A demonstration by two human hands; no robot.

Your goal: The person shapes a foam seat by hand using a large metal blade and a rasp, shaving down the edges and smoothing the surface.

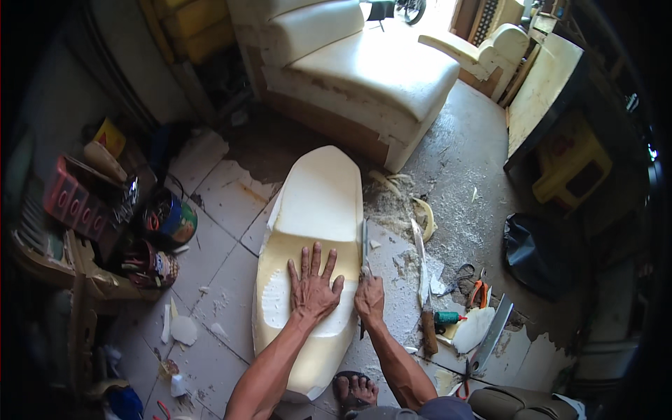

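A long cream foam seat pad (318,192), shaped like a motorcycle seat, lies lengthwise on the floor before me. Its raised far part is pale; a yellowish dip with white patches lies in the middle. My left hand (315,290) presses flat on that dip, fingers spread. Along the pad's right edge, my right hand (369,297) is closed around a long, narrow metal blade (364,241). The blade stands close against the foam's side, pointing away from me. Its exact kind is unclear, since my fist hides the middle of it.
Foam crumbs and offcuts (425,217) litter the floor at right, near orange-handled pliers (479,290), a green bottle (448,318), a hammer (429,332) and a metal ruler (492,332). A cream sofa (371,63) stands ahead. Tool tins (171,220) sit at left; my foot (355,388) is nearby.
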